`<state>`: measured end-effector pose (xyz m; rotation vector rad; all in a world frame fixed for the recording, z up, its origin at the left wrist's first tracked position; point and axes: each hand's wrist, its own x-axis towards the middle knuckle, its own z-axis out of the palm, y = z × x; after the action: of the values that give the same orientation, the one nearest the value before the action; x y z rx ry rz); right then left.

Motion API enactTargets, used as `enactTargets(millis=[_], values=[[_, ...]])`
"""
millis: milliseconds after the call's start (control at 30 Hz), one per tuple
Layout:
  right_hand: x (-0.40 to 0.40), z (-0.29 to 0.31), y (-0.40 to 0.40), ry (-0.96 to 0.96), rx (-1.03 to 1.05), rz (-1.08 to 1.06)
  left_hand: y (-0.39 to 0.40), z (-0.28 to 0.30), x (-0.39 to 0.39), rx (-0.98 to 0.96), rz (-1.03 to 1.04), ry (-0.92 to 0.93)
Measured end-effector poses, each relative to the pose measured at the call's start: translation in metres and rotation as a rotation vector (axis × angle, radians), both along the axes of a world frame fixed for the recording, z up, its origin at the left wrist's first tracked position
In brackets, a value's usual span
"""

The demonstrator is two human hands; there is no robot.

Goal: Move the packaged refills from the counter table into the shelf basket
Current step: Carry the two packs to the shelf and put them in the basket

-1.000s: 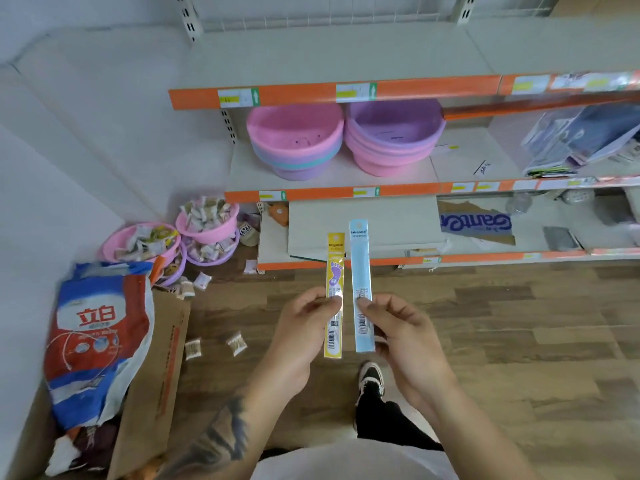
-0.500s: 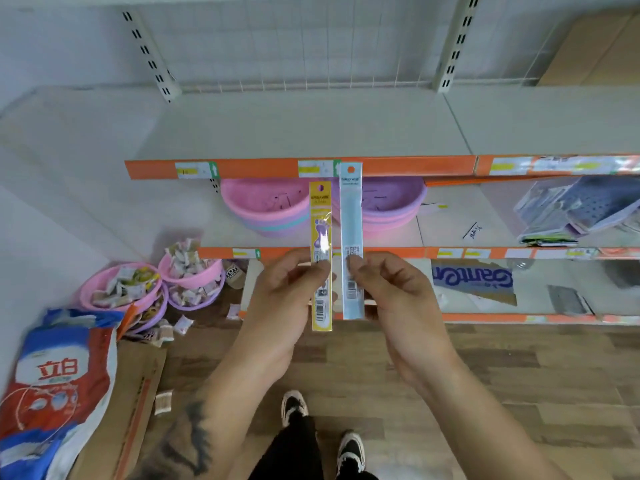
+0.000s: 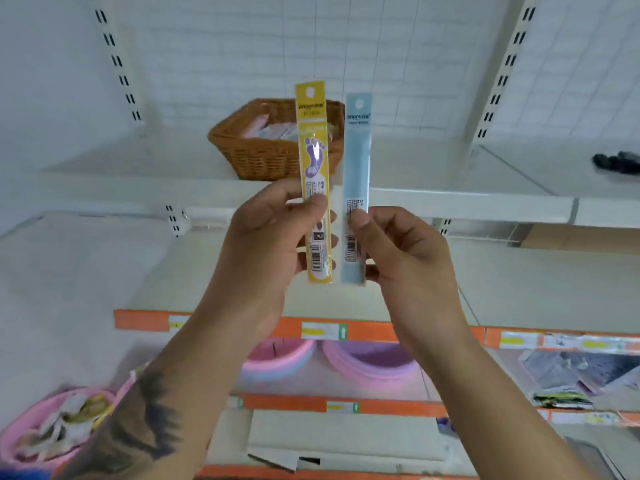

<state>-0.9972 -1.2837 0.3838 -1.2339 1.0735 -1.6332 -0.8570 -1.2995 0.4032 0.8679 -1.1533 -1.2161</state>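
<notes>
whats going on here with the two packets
A person is restocking a shelf. The left hand pinches a yellow packet and the right hand a light blue packet, both held upright side by side in front of a wicker basket on an upper shelf. Neither packet is in the basket yet.

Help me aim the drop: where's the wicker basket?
Head view, upper centre: the wicker basket sits on the white shelf, partly behind the yellow package.

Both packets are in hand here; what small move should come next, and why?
Probably carry both up and forward over the wicker basket: the left hand pinches the yellow packet, the right hand the blue packet, both upright in front of it, short of its rim.
</notes>
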Motion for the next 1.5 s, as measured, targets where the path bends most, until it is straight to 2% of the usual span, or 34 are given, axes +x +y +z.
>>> enactTargets(millis=[200, 333, 400, 567, 800, 900, 1033, 1200, 1400, 1500], values=[[0.023, 0.052, -0.067, 0.047, -0.11, -0.02, -0.068, 0.042, 0.027, -0.093, -0.011, 0.008], [0.038, 0.08, -0.098, -0.033, -0.175, 0.062, -0.111, 0.061, 0.038, -0.16, -0.017, -0.005], [0.044, 0.092, -0.111, -0.052, -0.181, 0.111, -0.129, 0.07, 0.041, -0.171, -0.075, -0.01], [0.042, 0.109, -0.14, 0.082, -0.183, 0.089, -0.159, 0.084, 0.042, -0.183, -0.253, 0.037], [0.027, 0.131, -0.166, 0.03, -0.124, 0.369, -0.18, 0.102, 0.042, -0.111, -0.379, 0.064], [0.027, 0.141, -0.171, 0.041, -0.105, 0.416, -0.183, 0.111, 0.043, -0.096, -0.415, 0.051], [0.024, 0.15, -0.173, 0.155, -0.038, 0.471, -0.201, 0.113, 0.049, -0.137, -0.303, -0.006], [0.025, 0.149, -0.178, 0.41, -0.082, 0.307, -0.205, 0.106, 0.048, -0.134, -0.103, -0.101], [0.033, 0.143, -0.183, 0.512, -0.069, 0.162, -0.206, 0.106, 0.051, -0.084, -0.05, -0.126], [0.034, 0.14, -0.187, 0.55, -0.122, 0.105, -0.208, 0.107, 0.057, -0.121, -0.01, -0.209]])
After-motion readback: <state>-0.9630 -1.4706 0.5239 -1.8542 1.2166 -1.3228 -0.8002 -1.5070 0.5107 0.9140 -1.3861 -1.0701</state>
